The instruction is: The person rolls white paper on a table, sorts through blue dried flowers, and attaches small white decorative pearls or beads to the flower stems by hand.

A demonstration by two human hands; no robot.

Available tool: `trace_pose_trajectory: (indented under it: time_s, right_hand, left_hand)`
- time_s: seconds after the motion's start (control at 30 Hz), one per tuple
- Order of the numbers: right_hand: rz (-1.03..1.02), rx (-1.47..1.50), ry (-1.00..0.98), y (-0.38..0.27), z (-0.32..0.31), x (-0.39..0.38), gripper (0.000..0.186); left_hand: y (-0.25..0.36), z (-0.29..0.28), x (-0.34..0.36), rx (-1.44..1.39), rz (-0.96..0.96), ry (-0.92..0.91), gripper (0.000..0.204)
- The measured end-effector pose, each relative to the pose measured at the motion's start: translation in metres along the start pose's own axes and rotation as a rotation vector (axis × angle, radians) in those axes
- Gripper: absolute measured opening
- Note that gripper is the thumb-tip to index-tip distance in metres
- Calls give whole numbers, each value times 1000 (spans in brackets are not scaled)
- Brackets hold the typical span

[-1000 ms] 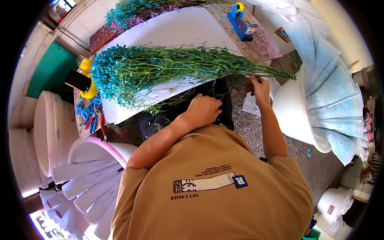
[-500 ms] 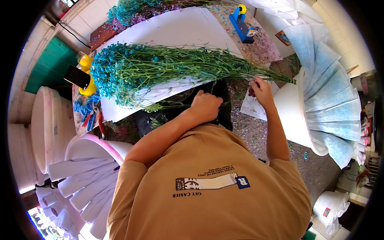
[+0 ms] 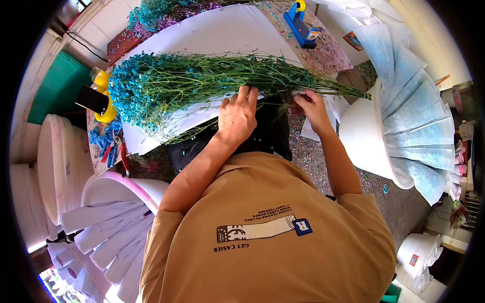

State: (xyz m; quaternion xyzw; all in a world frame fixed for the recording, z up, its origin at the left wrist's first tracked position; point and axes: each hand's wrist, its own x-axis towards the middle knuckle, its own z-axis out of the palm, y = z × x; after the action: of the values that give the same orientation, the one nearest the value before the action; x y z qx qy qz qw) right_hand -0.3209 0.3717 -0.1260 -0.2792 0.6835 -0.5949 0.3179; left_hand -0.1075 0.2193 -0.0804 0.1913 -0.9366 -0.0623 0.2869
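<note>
A long bunch of blue baby's breath lies across the white paper sheets, blooms to the left and green stems to the right. My left hand is at the bunch's near edge, its bent fingers closed among the stems. Just under the bare stem ends, my right hand has thumb and fingers pinched together; what lies between them is too small to make out. Some loose stems hang along the bunch's lower side, above my dark-clad lap.
A blue tape dispenser stands at the far right of the worktop. Red-handled pliers, a dark phone and yellow bottles sit at left. White buckets of rolled paper, on the right and left, flank me.
My left hand has moved up and left onto the stems, opening out from a fist-like shape. My right hand has shifted left, away from the stem ends.
</note>
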Motion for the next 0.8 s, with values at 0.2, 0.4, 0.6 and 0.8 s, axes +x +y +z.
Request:
trace_pose_trajectory:
  time_s: [0.2,0.4,0.6,0.8]
  right_hand:
    - [88,280,175,-5,6,-10,29]
    - [233,407,166,-1,-1,-11,29]
    - [259,417,-6,-15,5,-12,27]
    - [-34,91,233,-8,33,-8,30]
  left_hand:
    - [-6,13,-11,2,12,-127,11]
    - [30,-18,-15,-159,221,-108,12]
    - [39,-26,-21,-171,314,-235,5]
    - [31,-17,-27,-123,307,-360,5]
